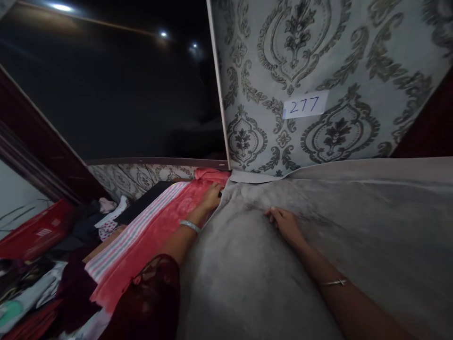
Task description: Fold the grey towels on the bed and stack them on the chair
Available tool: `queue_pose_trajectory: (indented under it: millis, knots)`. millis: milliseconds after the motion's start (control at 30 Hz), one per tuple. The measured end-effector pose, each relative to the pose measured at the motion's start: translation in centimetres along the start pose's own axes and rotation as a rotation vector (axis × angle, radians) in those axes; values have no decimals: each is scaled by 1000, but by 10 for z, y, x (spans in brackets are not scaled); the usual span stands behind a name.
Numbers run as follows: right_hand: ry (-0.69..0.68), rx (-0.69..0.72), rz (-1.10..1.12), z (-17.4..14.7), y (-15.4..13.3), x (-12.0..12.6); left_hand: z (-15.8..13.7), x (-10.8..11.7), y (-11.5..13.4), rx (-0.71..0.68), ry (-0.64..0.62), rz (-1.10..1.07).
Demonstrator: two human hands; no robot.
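A large grey plush blanket [255, 264] is spread before me, with soft creases near its far left corner. My left hand [212, 196] is at that corner, where the grey edge meets a red towel [166, 222] with a striped band. Its fingers are curled round something; a small dark spot shows beside them, but what they hold is hidden. On the blanket's upper middle rests my right hand [286, 225], fingers curled in and the index finger leading left. No cloth is seen gathered in it.
A big dark screen [134, 94] stands at the back left. Beside it, the patterned wall [247, 89] bears a paper label [305, 105] reading 277. At left are a red basket [35, 231], piled clothes [74, 278] and a flat black object [143, 203] beside the towel.
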State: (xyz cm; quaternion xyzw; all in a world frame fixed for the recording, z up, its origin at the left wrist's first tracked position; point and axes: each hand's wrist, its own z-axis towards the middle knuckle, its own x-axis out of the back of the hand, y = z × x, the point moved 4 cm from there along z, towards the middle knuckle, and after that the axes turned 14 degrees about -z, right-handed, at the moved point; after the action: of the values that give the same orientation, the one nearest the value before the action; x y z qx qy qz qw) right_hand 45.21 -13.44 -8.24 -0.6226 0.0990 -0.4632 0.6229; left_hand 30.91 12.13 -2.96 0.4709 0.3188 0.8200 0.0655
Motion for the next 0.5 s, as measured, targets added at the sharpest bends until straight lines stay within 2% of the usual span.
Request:
queue_pose_trajectory:
  millis: [233, 333, 433, 500]
  knots:
    - [1, 37, -69, 0, 5, -1, -10, -29, -27, 82, 145, -70]
    - [56, 120, -190, 16, -2, 0, -17, -31, -32, -4, 117, -127]
    - [124, 280, -405, 51, -27, -3, -20, -27, -30, -138, 77, -197]
    - [123, 338, -580, 80, -45, -10, -20, -25, -27, -208, 85, -208]
